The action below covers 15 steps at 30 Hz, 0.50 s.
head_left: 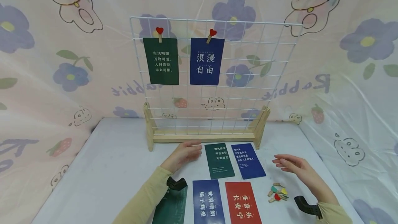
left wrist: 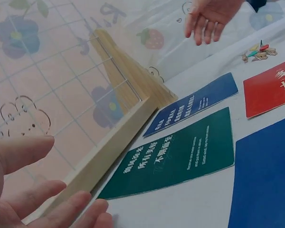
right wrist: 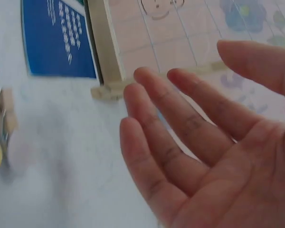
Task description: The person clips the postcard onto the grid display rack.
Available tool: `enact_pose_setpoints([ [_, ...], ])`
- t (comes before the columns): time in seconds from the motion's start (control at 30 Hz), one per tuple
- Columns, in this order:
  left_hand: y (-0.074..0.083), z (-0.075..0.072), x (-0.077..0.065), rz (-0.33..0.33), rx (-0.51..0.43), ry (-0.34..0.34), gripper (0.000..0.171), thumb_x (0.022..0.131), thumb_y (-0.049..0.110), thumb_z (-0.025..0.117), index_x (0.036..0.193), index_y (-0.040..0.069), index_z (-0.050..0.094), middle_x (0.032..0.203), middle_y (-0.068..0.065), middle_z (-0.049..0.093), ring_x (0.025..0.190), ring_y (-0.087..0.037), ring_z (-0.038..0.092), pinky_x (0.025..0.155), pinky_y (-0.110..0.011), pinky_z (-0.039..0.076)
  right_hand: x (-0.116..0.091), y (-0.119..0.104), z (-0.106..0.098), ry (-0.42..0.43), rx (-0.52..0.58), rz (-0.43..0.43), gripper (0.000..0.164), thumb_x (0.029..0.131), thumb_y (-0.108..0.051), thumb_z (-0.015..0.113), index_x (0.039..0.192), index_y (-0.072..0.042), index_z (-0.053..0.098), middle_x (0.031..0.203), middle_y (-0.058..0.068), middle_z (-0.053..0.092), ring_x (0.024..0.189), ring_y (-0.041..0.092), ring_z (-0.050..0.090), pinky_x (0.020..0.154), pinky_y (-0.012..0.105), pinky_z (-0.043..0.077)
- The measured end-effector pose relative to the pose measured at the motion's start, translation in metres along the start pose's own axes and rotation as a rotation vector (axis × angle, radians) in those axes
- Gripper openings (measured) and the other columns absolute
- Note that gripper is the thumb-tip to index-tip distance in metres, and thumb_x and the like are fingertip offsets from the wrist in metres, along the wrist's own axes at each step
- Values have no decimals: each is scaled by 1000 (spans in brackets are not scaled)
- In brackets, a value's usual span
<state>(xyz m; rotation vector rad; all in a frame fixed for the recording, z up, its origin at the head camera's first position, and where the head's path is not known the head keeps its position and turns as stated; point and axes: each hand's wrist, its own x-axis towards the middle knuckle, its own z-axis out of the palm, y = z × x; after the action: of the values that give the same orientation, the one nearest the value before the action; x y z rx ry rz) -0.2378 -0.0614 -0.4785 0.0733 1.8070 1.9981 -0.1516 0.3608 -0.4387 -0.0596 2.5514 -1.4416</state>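
Observation:
My left hand (head_left: pixel 183 155) hovers above the table, just left of a green card (head_left: pixel 219 161) and in front of the rack's wooden base. Its fingers are loosely extended and hold nothing, as the left wrist view also shows. To the right, my right hand (head_left: pixel 293 167) is raised over the table with fingers spread and an empty palm (right wrist: pixel 228 166). A small pile of wooden clothespins (head_left: pixel 277 193) with coloured shapes lies below it. A blue card (head_left: pixel 248 161) lies between the hands. On the white wire grid (head_left: pixel 248 89), heart clothespins hold a green card (head_left: pixel 161 61) and a blue card (head_left: pixel 206 61).
Nearer the front edge lie another green card (head_left: pixel 171 205), partly behind the left sleeve, a blue card (head_left: pixel 208 201) and a red card (head_left: pixel 243 202). The grid stands in a wooden base (head_left: pixel 202 137) at the table's back. A printed cloth (head_left: pixel 351 96) hangs behind.

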Motion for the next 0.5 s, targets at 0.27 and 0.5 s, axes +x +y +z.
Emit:
enact_pose_setpoints([
  [0.27,-8,-2,4,-47,-40,-31,52,94,16,63,137,-6,44,129,-24,54,112,-34,58,94,-40,49,-10,15,-8,-16,21,105,56,101,-38,48,137,6,45,124,18,60,108,27,59,87,37,51],
  [0.5,-8,1,6,-56,-63,-9,51,94,14,63,136,-8,44,127,-25,55,110,-34,59,93,-40,50,-16,29,-13,-49,38,154,56,100,-37,49,135,7,46,121,19,61,104,21,61,83,33,52],
])
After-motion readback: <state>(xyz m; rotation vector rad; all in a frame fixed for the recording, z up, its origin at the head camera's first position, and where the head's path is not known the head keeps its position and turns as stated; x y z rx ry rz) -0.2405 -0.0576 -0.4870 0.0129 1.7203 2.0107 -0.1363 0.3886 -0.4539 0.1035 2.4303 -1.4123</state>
